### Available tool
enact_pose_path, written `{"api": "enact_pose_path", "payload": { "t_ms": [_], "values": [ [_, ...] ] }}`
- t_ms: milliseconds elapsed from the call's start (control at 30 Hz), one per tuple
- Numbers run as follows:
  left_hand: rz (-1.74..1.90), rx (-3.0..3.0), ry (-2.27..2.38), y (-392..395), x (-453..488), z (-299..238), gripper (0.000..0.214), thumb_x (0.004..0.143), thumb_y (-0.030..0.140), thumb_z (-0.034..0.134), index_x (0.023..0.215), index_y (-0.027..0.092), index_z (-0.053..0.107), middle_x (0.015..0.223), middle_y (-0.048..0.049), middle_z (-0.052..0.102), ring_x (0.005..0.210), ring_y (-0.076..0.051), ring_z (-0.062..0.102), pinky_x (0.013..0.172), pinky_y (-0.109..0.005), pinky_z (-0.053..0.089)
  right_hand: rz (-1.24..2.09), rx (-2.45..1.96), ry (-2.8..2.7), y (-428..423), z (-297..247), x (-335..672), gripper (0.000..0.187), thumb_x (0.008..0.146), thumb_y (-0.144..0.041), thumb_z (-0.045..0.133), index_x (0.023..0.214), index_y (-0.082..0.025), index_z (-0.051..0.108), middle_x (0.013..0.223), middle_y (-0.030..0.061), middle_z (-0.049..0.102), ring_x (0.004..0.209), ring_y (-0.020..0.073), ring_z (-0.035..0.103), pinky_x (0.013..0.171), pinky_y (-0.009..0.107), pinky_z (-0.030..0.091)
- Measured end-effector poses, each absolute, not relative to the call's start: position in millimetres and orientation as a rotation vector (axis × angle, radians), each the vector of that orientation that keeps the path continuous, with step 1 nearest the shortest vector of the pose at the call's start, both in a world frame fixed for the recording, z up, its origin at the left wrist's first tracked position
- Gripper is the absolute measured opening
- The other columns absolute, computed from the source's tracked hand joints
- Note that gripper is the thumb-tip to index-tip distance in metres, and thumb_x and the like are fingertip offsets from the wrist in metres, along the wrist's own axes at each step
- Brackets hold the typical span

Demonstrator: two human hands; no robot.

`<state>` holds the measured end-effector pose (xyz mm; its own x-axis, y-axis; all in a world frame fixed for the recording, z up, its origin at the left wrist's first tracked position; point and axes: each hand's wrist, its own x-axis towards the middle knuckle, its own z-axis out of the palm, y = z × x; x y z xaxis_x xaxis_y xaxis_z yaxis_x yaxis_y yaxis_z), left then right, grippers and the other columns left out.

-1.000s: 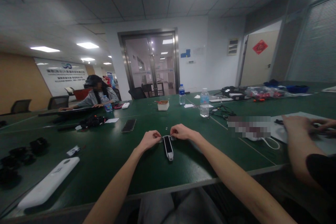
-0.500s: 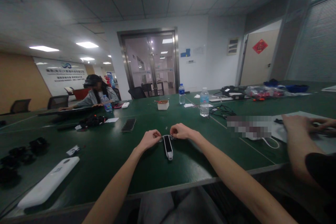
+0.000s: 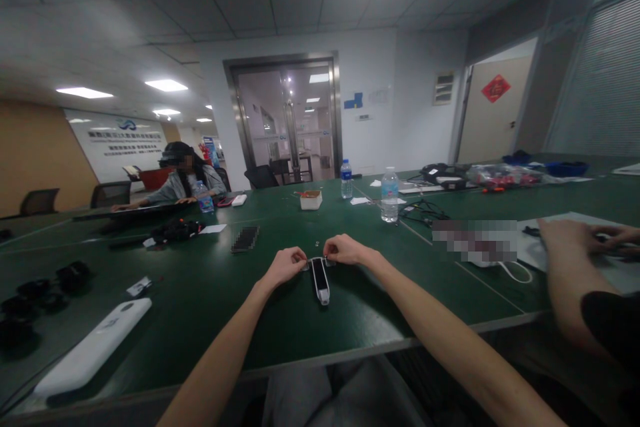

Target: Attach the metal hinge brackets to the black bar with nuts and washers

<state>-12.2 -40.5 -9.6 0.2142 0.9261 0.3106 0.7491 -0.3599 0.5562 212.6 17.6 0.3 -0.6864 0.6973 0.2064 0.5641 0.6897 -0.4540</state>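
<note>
A slim white device with a long black panel (image 3: 320, 278) lies on the green table, its narrow end pointing toward me. At its far left corner is my left hand (image 3: 289, 263), thumb and fingers pinched together. My right hand (image 3: 345, 250) makes a similar pinch at the far right corner. Small pale pieces show by the fingertips on both sides; what they are, and whether they join the device, I cannot make out. Just beyond the device lies a tiny light-coloured bit (image 3: 317, 243).
A white elongated case (image 3: 95, 347) and black gear (image 3: 33, 290) lie left, with a dark flat phone-like object (image 3: 245, 239) nearer. Beyond stand a small box (image 3: 311, 200) and water bottles (image 3: 389, 195). A co-worker's arm (image 3: 570, 267) is at right; another person (image 3: 185, 173) sits far left.
</note>
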Motion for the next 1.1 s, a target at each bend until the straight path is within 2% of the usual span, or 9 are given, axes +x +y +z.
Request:
{"api": "enact_pose_path", "payload": {
  "t_ms": [367, 1100],
  "values": [
    [0.896, 2.211, 1.573, -34.3, -14.2, -16.5, 0.016, 0.074, 0.025, 0.058, 0.081, 0.015, 0.069, 0.074, -0.0033, 0.069, 0.067, -0.017, 0.063, 0.059, -0.023, 0.046, 0.489, -0.983, -2.535, 16.2, 0.8, 212.5, 0.013, 0.075, -0.018, 0.061, 0.085, -0.016, 0.069, 0.076, 0.0008, 0.069, 0.066, 0.0116, 0.061, 0.057, 0.017, 0.041],
    [0.916, 2.198, 1.543, -35.7, -15.4, -15.0, 0.022, 0.073, 0.033, 0.061, 0.085, 0.015, 0.067, 0.076, -0.0033, 0.069, 0.065, -0.017, 0.062, 0.058, -0.024, 0.047, 0.513, -1.003, -2.543, 16.4, 0.8, 212.9, 0.015, 0.074, -0.016, 0.062, 0.087, -0.017, 0.070, 0.078, 0.0008, 0.069, 0.068, 0.0118, 0.061, 0.060, 0.018, 0.041]
  ]
}}
